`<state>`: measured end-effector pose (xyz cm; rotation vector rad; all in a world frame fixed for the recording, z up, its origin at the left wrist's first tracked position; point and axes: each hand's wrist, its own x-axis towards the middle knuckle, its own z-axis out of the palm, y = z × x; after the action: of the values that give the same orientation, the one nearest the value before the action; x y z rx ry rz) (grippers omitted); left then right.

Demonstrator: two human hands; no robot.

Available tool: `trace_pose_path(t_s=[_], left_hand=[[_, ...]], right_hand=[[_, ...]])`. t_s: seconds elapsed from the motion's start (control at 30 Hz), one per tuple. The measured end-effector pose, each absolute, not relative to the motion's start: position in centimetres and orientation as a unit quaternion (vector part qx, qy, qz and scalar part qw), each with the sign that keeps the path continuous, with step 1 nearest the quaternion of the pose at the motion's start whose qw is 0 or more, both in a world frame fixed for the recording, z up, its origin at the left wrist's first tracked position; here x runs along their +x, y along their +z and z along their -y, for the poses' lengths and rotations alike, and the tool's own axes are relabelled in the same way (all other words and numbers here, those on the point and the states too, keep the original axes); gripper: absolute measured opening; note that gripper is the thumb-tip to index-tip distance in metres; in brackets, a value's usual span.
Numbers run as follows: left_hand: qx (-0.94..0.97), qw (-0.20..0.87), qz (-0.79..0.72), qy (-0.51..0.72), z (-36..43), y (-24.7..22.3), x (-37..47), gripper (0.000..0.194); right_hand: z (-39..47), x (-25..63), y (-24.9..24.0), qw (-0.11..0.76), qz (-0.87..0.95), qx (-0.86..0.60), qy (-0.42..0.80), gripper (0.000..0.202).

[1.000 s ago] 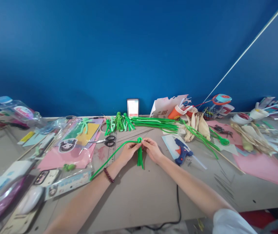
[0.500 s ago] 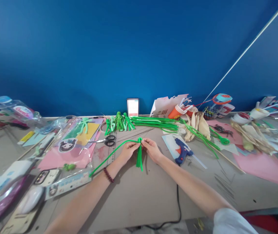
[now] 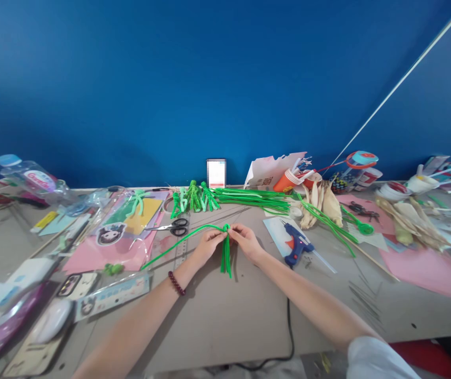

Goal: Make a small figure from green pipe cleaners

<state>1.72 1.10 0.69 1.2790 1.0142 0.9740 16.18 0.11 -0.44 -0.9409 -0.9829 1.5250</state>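
Left hand (image 3: 212, 242) and right hand (image 3: 246, 243) meet over the grey table (image 3: 229, 321), thumb and fingertips of each pinching the looped top of my green bundle (image 3: 227, 253). It is between my hands, fuzzy strands hanging straight down together, while one long strand (image 3: 182, 242) arcs away past my left wrist.

Ahead and to my right, a tilted stack of orange paper cups (image 3: 285, 181) has white rims and leans toward a pale, torn-edged sheet (image 3: 265, 169); thin white sticks show at its mouth, though I can't tell which cup holds them. Farther right, a round white tub (image 3: 386, 193) shows dark red inside, too blurred to name. Over on my left, a clear plastic bottle (image 3: 26, 171) with a blue cap lies tilted.

Dry, papery beige husks (image 3: 321, 206) curl beside the cups. Long, straight green stems (image 3: 253, 199) lie in a soft, furry heap beyond my hands, next to bumpy, twisted green pieces (image 3: 194, 199). Smooth pink paper (image 3: 427, 271) lies flat at the far right.
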Motion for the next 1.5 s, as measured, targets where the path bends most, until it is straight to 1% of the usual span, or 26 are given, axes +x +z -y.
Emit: trace_pose_path(t_s=[0.33, 1.0, 1.2, 1.5], left_hand=[[0.558, 0.569, -0.442, 0.412, -1.20, 0.81, 1.97, 0.025], [0.594, 0.543, -0.426, 0.414, -1.10, 0.51, 1.81, 0.030], [0.583, 0.560, -0.419, 0.414, -0.97, 0.95, 2.01, 0.030], [0.586, 0.555, -0.424, 0.412, -0.97, 1.10, 1.97, 0.030]], right_hand=[[0.04, 16.04, 0.01, 0.560, 0.347, -0.362, 0.660, 0.025], [-0.09, 16.02, -0.32, 0.548, 0.375, -0.388, 0.639, 0.026], [0.09, 16.05, 0.11, 0.557, 0.346, -0.362, 0.663, 0.026], [-0.15, 16.24, -0.15, 0.550, 0.342, -0.353, 0.675, 0.027]])
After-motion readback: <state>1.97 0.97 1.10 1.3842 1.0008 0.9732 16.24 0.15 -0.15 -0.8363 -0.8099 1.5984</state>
